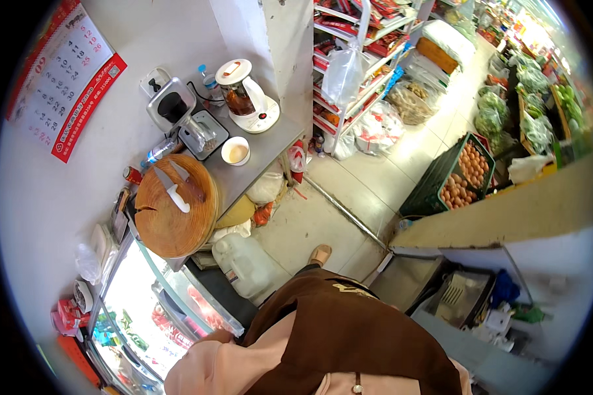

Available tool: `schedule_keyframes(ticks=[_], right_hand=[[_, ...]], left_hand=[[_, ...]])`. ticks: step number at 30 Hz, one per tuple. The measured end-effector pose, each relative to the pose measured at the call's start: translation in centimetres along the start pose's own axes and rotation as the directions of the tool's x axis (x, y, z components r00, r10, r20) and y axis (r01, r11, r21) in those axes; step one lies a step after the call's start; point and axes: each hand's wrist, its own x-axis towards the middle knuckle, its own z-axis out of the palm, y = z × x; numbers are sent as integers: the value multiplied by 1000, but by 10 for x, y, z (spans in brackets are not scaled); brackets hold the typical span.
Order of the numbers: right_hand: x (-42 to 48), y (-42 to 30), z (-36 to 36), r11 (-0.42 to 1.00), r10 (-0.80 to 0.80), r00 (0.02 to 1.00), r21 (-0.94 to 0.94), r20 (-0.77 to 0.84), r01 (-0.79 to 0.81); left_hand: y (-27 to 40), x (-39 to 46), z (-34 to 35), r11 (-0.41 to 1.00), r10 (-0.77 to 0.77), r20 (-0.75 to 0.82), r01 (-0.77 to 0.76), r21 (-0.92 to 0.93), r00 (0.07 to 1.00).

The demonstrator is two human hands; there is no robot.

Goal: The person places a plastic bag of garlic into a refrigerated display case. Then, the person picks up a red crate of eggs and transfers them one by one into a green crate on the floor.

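My left hand shows only in part beyond my pale pink sleeve. It is at the edge of the lit glass display case, near raw meat; its fingers are hidden. My right hand is out of view. On the counter before me lies a round wooden chopping block. A white-handled knife and a second knife with a dark handle rest on it. Behind the block are a white paper cup, an electric glass kettle and a small machine with a metal hopper.
A large translucent plastic jug stands on the floor beside the counter. A metal strip crosses the tiles. Farther off are a green crate of eggs, bagged vegetables and a white shelf rack. A wall calendar hangs at left.
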Motion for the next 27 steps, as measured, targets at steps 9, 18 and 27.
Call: schedule_keyframes(ticks=[9, 18, 27], right_hand=[[37, -123, -176, 927, -43, 964, 350, -262, 137], [115, -96, -292, 997, -58, 997, -48, -44, 56], [234, -105, -475, 1000, -30, 965, -11, -261, 28]], left_hand=[[144, 166, -326, 957, 3, -542, -160, -244, 841], [314, 199, -487, 645, 247, -612, -599, -474, 751], [298, 209, -549, 892, 95, -128, -142, -429, 987]])
